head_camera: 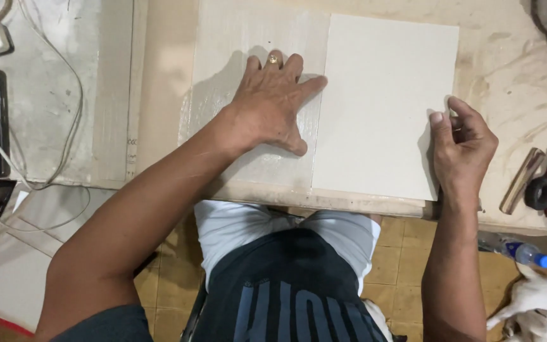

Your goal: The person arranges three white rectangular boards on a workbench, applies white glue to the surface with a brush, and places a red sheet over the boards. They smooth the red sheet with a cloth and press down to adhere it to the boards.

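Pressing flat with fingers spread wide, the left hand is laid palm-down on a glossy, wet-looking pale sheet — seemingly so that the sheet is kept from shifting on the counter. Just beside it, at three o'clock, a matte grey board is lain square, its left edge touched by the left forefinger. The board's right edge, toward four o'clock, is met by the right hand, whose fingers are curled narrow with the thumb on the board; whether the edge is pinched cannot be told. A wooden-handled tool is left apart at the counter's right — unused.
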